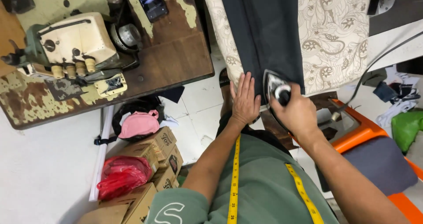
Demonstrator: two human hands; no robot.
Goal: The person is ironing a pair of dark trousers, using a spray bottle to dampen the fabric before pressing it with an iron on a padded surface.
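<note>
Two hands work at the near end of a long ironing board (339,34) with a swirly cream cover. The board runs away from the person, straight up the picture.

A strip of dark cloth (264,25) lies along the board. Its long side goes the same way as the board, from the far end down to the hands. The cloth lies ahead of both hands, and its near end is right under them.

To the left stands a worn wooden table (172,56) with an old cream sewing machine (72,41) on it. Cardboard boxes (154,155) and a red bag (121,175) sit on the floor below.

The iron (275,89) stands on the near edge of the dark cloth, its tip pointing away up the strip. Its cord (374,65) runs off to the right.

The right hand (297,114) is closed tight around the iron's handle. The left hand (245,100) lies flat and open on the cloth, fingers spread, holding nothing. It sits just beside the iron, on its left. Both hands are about as close to the cloth's near end.

A yellow tape measure (235,180) hangs around the person's neck over a green shirt.
</note>
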